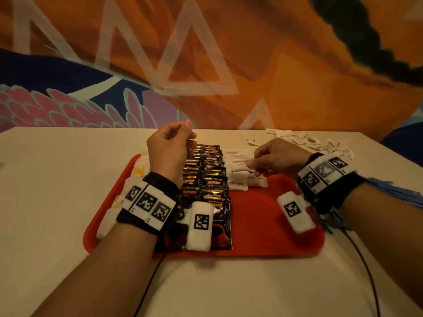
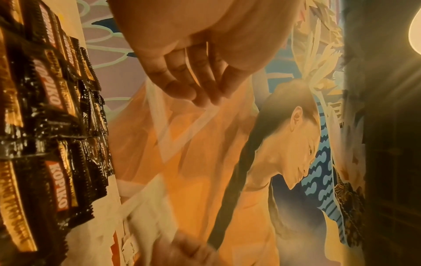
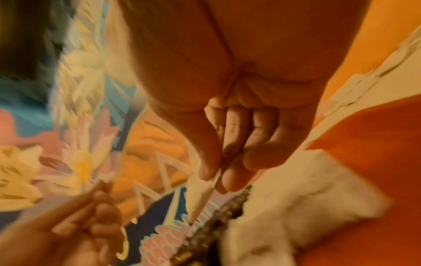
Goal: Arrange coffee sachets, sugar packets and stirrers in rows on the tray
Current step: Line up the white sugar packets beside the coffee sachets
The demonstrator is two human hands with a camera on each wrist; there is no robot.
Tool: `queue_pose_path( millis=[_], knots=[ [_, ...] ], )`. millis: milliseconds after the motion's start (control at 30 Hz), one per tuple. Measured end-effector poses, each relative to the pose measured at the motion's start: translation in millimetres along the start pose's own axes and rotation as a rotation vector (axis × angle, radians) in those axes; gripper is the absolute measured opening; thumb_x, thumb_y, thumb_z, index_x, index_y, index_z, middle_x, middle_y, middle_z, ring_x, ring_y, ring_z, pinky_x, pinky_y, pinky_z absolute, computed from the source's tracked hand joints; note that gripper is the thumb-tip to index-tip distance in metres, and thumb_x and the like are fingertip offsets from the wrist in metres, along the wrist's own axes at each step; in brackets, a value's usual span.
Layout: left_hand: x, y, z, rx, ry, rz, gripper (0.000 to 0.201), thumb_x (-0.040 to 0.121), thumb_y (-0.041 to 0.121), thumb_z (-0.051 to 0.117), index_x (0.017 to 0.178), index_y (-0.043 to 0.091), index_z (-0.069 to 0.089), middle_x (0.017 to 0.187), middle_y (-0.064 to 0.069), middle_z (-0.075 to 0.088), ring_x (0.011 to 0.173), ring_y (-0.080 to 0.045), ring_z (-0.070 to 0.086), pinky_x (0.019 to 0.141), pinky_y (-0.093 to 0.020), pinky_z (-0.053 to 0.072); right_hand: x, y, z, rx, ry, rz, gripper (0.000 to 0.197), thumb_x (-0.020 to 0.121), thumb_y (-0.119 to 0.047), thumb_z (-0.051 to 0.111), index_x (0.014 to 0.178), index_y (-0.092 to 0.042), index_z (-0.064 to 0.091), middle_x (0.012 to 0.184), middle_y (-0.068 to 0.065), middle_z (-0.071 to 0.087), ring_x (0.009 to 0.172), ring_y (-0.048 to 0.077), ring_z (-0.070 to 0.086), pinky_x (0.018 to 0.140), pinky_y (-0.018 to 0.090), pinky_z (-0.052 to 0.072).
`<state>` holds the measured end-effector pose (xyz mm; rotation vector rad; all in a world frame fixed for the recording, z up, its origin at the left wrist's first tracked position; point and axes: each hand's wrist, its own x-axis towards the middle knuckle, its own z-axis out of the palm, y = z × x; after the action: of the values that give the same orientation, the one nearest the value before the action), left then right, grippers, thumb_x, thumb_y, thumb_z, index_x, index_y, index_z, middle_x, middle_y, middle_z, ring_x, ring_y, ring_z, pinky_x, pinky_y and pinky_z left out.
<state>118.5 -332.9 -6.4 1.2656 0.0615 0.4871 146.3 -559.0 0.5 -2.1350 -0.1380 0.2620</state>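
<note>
Red plastic tray (image 1: 263,225), set on a pale table (image 1: 57,179); contents part-filled. Item: two columns of black coffee sachets (image 1: 206,184), overlapped from far edge to near edge, apparently complete. Item: white packets along the tray's left rim (image 1: 135,172), mostly hidden behind the left wrist (kind not legible). Item: sugar packets (image 1: 238,177), a short run begun at the far right beside the coffee, the near right of the tray bare. Outstanding, by judgement: a loose heap of white packets (image 1: 315,143) on the table beyond the tray, and blue strips (image 1: 398,193) at the right edge, possibly stirrers. Right hand (image 1: 279,159): lowered over the sugar row, thumb and fingertips pinching one white packet (image 3: 202,194). Left hand (image 1: 171,147): raised above the coffee columns, fingers loosely curled, holding nothing.
</note>
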Motion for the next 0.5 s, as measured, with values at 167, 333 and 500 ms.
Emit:
queue_pose_path(
  millis=[167,333,500],
  knots=[
    [-0.9,-3.1,1.5,0.011,-0.043,-0.025,0.007,0.095,0.021,0.066,0.091,0.016,0.068,0.07,0.004,0.065,0.063,-0.01,0.059,0.055,-0.024,0.047,-6.3,22.9,-5.9,-0.149,-0.036,0.247,0.013,0.084,-0.017,0.076,0.08,-0.004,0.074,0.067,0.005,0.069,0.058,0.009,0.057,0.055,0.021,0.046],
    [0.9,-4.5,0.4,0.011,-0.052,-0.039,0.008,0.095,0.022,0.066,0.09,0.016,0.068,0.071,0.004,0.063,0.061,-0.01,0.057,0.055,-0.025,0.046,-2.6,23.8,-6.6,-0.177,-0.017,0.363,0.029,0.081,-0.016,0.078,0.098,0.007,0.07,0.076,0.01,0.07,0.07,0.019,0.058,0.066,0.031,0.047],
    [2.8,-4.8,-0.6,0.007,-0.055,-0.045,0.007,0.095,0.022,0.066,0.091,0.016,0.067,0.073,0.003,0.063,0.061,-0.009,0.056,0.054,-0.024,0.046,1.4,20.9,-3.1,-0.282,-0.004,0.401,0.013,0.084,-0.013,0.076,0.078,-0.005,0.067,0.072,0.008,0.071,0.062,0.013,0.063,0.059,0.025,0.051]
  ],
)
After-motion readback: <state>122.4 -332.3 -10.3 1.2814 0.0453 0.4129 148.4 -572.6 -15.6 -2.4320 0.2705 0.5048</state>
